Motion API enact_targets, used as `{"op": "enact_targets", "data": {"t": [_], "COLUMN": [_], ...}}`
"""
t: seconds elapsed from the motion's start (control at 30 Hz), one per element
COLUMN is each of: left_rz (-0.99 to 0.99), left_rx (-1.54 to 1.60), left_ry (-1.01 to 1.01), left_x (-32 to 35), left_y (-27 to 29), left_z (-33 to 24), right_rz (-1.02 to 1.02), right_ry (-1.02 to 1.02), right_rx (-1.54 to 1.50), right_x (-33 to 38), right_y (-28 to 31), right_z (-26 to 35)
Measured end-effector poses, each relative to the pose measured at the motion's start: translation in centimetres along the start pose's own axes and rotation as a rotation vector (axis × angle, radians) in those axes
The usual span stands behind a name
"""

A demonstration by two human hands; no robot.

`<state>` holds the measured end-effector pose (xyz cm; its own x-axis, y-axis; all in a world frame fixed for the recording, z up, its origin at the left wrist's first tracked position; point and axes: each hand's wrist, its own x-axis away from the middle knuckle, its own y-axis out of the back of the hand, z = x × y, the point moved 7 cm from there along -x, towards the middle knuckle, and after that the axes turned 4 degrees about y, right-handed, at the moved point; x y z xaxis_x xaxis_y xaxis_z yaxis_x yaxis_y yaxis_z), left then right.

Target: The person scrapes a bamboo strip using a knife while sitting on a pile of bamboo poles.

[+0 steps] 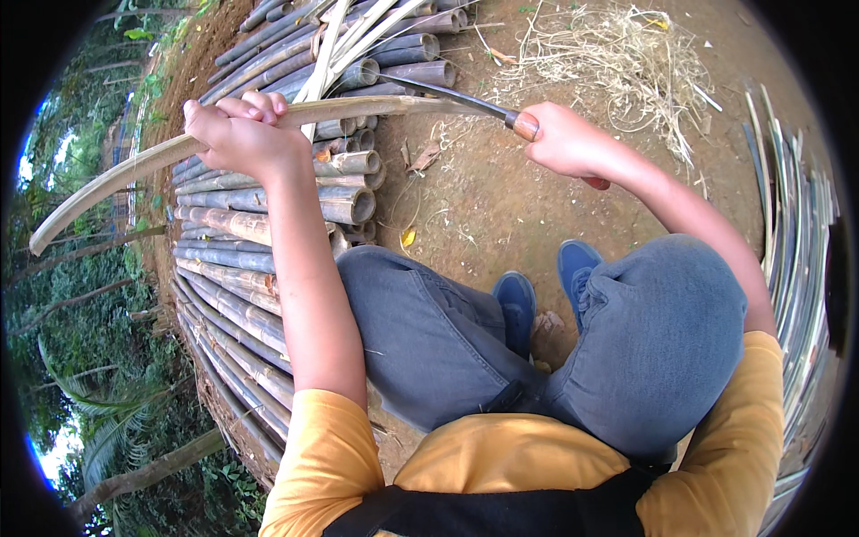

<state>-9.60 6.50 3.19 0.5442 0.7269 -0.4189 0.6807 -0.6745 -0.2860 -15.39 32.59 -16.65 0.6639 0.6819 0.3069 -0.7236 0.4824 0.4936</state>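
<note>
My left hand (243, 134) is closed around a long pale bamboo strip (116, 190), which runs from the far left across to the middle. In my right hand (565, 140) is the wooden handle of a knife (447, 92) with a long, dark, narrow blade. The blade points left and lies along the strip's right end, seeming to touch it. Whether its edge has cut in cannot be made out. Both arms are stretched forward over my knees.
Stacked bamboo poles (268, 228) lie on the left, with pale split strips (331, 49) across them at the top. A heap of shavings (617, 63) sits on the dirt ground at the far right. More thin strips (796, 259) line the right side. Greenery and tree trunks stand beyond the poles.
</note>
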Motion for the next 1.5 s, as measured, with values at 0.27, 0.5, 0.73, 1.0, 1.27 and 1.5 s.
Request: {"op": "enact_targets", "data": {"t": [0.27,0.5,0.73,1.0,1.27,1.5], "left_rz": [0.056,0.123,0.293,0.258,0.281,0.260], "left_rx": [0.024,0.061,0.139,0.142,0.147,0.168], "left_ry": [0.011,0.040,0.052,0.100,0.117,0.081], "left_x": [0.5,0.5,-1.0,-0.9,-1.0,-0.9], "left_y": [-0.5,-0.6,-0.6,-0.4,-0.7,-0.5], "left_z": [-0.2,-0.5,-0.1,-0.1,0.2,0.4], "right_rz": [-0.108,-0.104,-0.104,-0.129,-0.171,-0.121], "right_ry": [-0.010,0.059,0.076,0.023,0.044,-0.014], "right_rx": [0.030,0.061,0.004,0.026,-0.004,0.016], "right_x": [-0.9,0.3,0.0,-0.3,-0.4,-0.8], "right_y": [0.0,-0.2,-0.2,-0.8,-1.2,-2.1], "right_z": [-1.1,0.3,-0.2,-0.8,-1.8,-3.5]}}
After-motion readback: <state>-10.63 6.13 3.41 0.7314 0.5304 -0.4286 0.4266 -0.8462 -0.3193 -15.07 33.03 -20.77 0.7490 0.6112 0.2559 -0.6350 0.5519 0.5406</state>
